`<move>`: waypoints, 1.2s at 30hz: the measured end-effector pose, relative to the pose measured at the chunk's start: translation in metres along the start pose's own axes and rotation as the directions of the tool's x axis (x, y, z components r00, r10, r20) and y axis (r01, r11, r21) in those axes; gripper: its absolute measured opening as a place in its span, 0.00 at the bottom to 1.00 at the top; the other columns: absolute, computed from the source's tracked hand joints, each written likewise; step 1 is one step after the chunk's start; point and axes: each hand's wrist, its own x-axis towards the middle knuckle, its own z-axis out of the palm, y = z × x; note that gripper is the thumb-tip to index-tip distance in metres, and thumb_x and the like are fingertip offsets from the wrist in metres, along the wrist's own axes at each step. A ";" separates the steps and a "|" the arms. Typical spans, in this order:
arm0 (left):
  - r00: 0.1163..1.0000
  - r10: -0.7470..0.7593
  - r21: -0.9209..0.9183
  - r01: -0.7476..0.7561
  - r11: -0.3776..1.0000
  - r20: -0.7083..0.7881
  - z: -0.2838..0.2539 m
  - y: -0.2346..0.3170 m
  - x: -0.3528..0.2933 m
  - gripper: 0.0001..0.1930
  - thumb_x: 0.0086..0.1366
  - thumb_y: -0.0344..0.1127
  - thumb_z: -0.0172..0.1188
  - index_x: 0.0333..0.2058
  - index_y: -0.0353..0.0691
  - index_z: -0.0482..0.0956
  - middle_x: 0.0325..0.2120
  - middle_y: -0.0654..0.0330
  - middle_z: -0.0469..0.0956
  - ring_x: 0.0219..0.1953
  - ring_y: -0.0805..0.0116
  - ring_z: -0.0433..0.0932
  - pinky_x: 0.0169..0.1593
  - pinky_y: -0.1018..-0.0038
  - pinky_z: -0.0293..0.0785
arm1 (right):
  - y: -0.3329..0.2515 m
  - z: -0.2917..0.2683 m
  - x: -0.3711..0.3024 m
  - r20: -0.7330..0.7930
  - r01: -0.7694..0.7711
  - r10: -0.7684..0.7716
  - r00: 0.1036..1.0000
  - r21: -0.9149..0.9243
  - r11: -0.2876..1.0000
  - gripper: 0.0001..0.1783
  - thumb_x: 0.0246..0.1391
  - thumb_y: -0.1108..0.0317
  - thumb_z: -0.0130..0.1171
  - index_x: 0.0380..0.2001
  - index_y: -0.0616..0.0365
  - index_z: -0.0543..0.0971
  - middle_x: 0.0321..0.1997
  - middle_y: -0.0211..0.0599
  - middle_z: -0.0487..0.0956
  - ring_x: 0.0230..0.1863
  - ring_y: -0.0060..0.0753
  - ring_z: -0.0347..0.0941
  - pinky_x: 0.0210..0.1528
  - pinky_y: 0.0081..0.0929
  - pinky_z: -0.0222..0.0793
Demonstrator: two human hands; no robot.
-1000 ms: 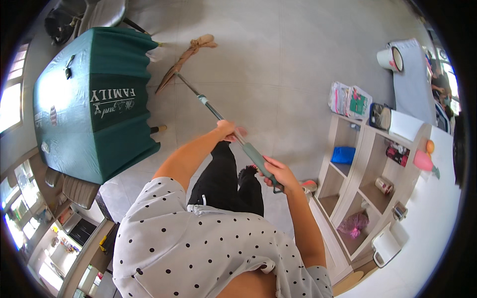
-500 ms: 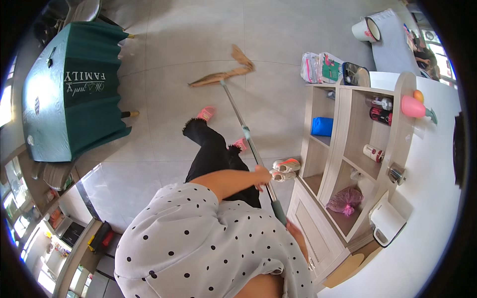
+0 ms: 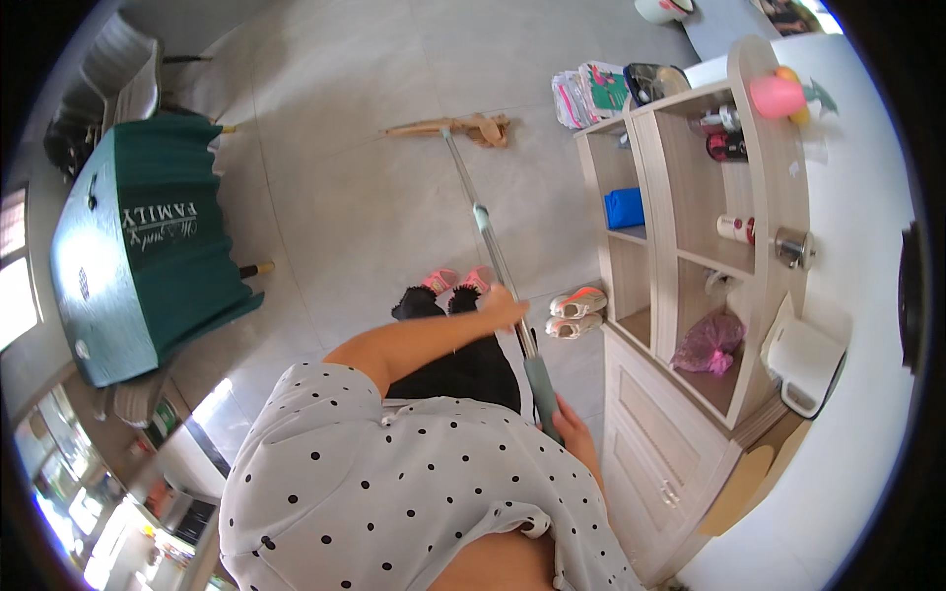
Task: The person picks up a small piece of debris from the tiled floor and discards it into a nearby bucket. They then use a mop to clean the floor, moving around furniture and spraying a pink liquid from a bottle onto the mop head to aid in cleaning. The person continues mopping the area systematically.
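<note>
A long-handled mop (image 3: pixel 496 252) slants across the floor in front of me, its pole silver with grey-green joints and grip. At the far end, its brown cloth head (image 3: pixel 481 130) lies on the tiles, stretched sideways and bunched at the right. My left hand (image 3: pixel 506 308) is closed round the pole at mid-length, slightly blurred. Lower down, my right hand (image 3: pixel 574 430) grips the thick grey-green end of the handle, with part of its fingers hidden behind it.
A large green covered piece (image 3: pixel 163 241) with a fringed edge stands at the left, beside grey chairs (image 3: pixel 133 84). Along the right runs an open shelf unit (image 3: pixel 665 227) with a cabinet door (image 3: pixel 645 419) below. Sneakers (image 3: pixel 574 313) sit by its base, close to the pole.
The mop's cloth head has swung from a bent, angled shape to a nearly straight sideways line. My feet have come side by side, and the whole view has shifted.
</note>
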 end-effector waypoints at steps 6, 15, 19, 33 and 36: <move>0.973 0.024 0.217 0.027 0.976 -0.230 -0.095 0.024 0.108 0.26 0.49 0.39 0.59 0.39 0.28 0.57 0.21 0.50 0.74 0.17 0.61 0.75 0.19 0.68 0.75 | -0.026 0.092 0.109 0.157 -0.063 0.027 0.987 0.228 0.972 0.29 0.56 0.65 0.45 0.59 0.50 0.51 0.29 0.38 0.70 0.19 0.22 0.63 0.20 0.20 0.64; 0.831 -0.211 0.832 -0.543 -0.111 0.514 -0.065 -0.077 0.136 0.07 0.48 0.36 0.54 0.25 0.41 0.76 0.22 0.58 0.77 0.25 0.62 0.77 0.22 0.61 0.68 | 0.112 0.078 0.114 -0.003 -0.109 0.110 0.994 0.075 0.991 0.26 0.56 0.57 0.44 0.58 0.42 0.57 0.18 0.29 0.67 0.13 0.19 0.60 0.15 0.18 0.59; 0.780 -0.234 0.766 -0.620 -0.170 0.580 0.016 -0.206 0.099 0.09 0.47 0.38 0.56 0.29 0.45 0.79 0.25 0.59 0.78 0.30 0.63 0.77 0.27 0.61 0.67 | 0.229 0.040 0.060 -0.108 -0.029 0.034 0.994 0.050 0.998 0.25 0.57 0.58 0.44 0.58 0.45 0.59 0.22 0.28 0.70 0.16 0.17 0.63 0.18 0.16 0.61; 0.861 -0.298 0.857 -0.255 0.448 0.411 0.084 -0.372 -0.137 0.32 0.51 0.46 0.53 0.44 0.19 0.63 0.42 0.35 0.66 0.43 0.47 0.71 0.43 0.62 0.69 | 0.406 0.045 -0.114 -0.348 -0.099 0.188 0.918 0.259 0.961 0.25 0.56 0.63 0.46 0.57 0.50 0.59 0.21 0.28 0.69 0.14 0.17 0.63 0.16 0.17 0.60; 0.882 -0.191 0.810 -0.284 0.513 0.431 0.076 -0.321 -0.132 0.37 0.49 0.49 0.55 0.43 0.15 0.58 0.43 0.31 0.63 0.44 0.45 0.70 0.46 0.64 0.68 | 0.399 0.048 -0.118 -0.358 -0.071 0.175 0.917 0.285 0.956 0.25 0.56 0.65 0.47 0.57 0.51 0.59 0.20 0.28 0.69 0.14 0.17 0.63 0.16 0.18 0.60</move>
